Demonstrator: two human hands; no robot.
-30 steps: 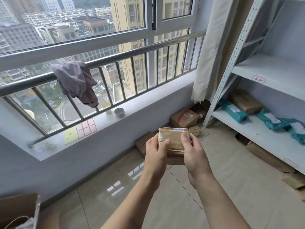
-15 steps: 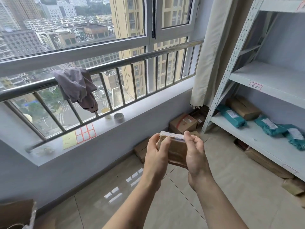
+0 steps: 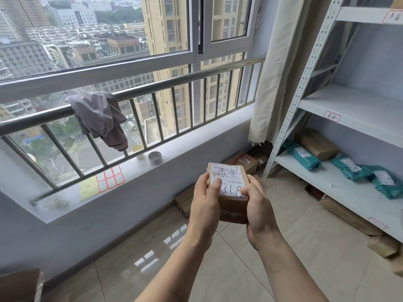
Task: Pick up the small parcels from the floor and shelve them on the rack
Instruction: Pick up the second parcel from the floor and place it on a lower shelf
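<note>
A small brown taped parcel [image 3: 231, 188] with a white shipping label facing me is held in front of my chest. My left hand [image 3: 205, 199] grips its left side, thumb on the label. Cupping its right side and underside is my right hand [image 3: 258, 205]. The white metal rack [image 3: 340, 186] stands to the right; its low shelf carries teal bagged parcels [image 3: 302, 154] and a brown box [image 3: 317, 143]. More cardboard parcels [image 3: 245, 161] lie on the floor by the rack's corner post.
A window with a steel railing [image 3: 152, 86] runs along the left, a grey cloth [image 3: 98, 115] draped over it. The sill [image 3: 135, 177] holds sticker sheets and two small cups. A curtain [image 3: 272, 79] hangs by the rack. Boxes [image 3: 346, 214] sit under the rack.
The parcel has been turned over in both hands, from its taped plain face to its labelled face. My view has tilted up a little.
</note>
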